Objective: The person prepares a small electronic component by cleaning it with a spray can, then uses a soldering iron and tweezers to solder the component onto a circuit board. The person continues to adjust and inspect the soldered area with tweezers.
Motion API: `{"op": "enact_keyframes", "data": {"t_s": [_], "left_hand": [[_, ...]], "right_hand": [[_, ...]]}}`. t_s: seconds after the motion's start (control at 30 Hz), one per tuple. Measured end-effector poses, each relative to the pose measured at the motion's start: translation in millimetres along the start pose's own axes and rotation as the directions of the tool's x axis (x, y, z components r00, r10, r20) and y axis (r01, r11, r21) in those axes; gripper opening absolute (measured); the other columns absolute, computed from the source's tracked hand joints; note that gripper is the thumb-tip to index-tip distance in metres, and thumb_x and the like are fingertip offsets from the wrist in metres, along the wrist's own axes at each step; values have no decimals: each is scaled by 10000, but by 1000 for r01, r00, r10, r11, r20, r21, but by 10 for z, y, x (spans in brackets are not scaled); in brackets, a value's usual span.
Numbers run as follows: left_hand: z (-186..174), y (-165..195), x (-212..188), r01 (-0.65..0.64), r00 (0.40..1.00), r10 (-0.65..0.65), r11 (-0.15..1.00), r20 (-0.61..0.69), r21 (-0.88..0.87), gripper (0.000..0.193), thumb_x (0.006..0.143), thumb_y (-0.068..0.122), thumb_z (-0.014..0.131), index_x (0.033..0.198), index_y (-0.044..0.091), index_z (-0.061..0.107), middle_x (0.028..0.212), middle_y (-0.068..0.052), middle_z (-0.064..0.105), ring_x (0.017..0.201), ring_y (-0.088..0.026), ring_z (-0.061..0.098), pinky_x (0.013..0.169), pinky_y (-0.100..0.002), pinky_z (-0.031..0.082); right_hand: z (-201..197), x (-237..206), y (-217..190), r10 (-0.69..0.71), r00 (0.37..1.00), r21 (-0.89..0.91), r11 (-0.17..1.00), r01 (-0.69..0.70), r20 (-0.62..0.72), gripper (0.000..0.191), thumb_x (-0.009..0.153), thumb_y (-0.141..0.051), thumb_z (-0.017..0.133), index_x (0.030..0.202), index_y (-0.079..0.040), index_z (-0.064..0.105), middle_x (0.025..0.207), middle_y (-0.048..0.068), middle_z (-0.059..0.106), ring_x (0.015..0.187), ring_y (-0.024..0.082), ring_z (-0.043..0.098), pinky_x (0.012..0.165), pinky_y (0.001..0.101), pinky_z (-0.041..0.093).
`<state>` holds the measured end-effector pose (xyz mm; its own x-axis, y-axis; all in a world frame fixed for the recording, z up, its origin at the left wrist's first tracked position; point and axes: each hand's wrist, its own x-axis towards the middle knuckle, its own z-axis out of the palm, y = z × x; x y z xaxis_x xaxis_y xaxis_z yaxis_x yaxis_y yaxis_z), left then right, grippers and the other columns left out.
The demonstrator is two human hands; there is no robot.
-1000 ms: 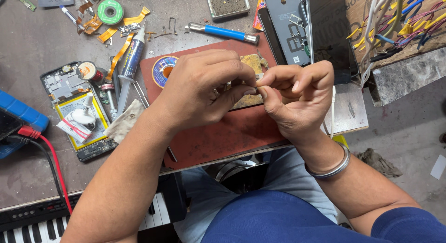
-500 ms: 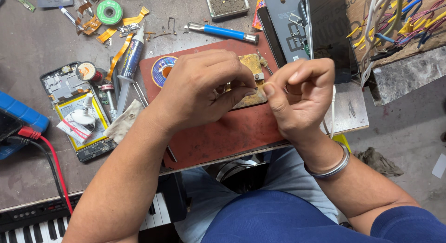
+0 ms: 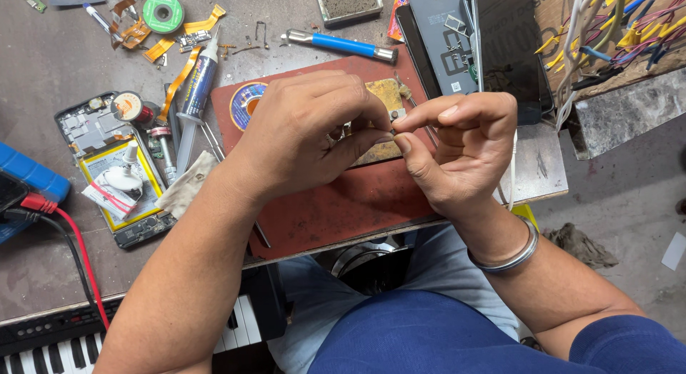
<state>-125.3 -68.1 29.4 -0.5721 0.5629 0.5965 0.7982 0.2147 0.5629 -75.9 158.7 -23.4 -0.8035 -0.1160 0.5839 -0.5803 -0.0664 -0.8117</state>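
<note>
My left hand (image 3: 307, 135) and my right hand (image 3: 461, 149) meet fingertip to fingertip over a red-brown work mat (image 3: 343, 210). Both pinch one tiny part (image 3: 393, 117) between thumb and forefinger; it is too small to name. Beneath the fingers lies a worn yellowish pad (image 3: 382, 102), largely covered by my left hand. A metal bangle (image 3: 511, 252) sits on my right wrist.
An opened phone with a yellow battery (image 3: 118, 177) lies at the left beside a glue syringe (image 3: 193, 92). A blue-handled tool (image 3: 343, 44), a solder-wick reel (image 3: 163, 13) and a dark phone panel (image 3: 500, 45) lie behind. Coloured wires (image 3: 614, 31) fill the right rear. Keyboard keys (image 3: 50, 345) show below left.
My hands have stayed together over the mat. The right fingers have shifted slightly against the left fingertips; nothing was put down or picked up.
</note>
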Motion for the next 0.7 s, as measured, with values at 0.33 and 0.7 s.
{"op": "enact_keyframes", "data": {"t_s": [0.33,0.7], "left_hand": [[8,-26,-10,-47,998,45,997,31,66,177,900,106,805,1006,121,664,908,-23,654,831,-232,672,692,-375,520],[11,-10,-2,-52,998,49,993,35,103,181,890,121,802,1011,118,668,913,-22,663,846,-238,678,693,-380,521]], "right_hand": [[-30,-6,-11,89,996,36,995,-89,18,460,1035,120,694,1236,-100,343,1133,179,631,1032,169,687,980,276,591],[-33,-18,74,114,993,78,990,-113,-7,462,1030,139,663,1171,-110,300,1087,163,613,985,148,661,934,261,584]]}}
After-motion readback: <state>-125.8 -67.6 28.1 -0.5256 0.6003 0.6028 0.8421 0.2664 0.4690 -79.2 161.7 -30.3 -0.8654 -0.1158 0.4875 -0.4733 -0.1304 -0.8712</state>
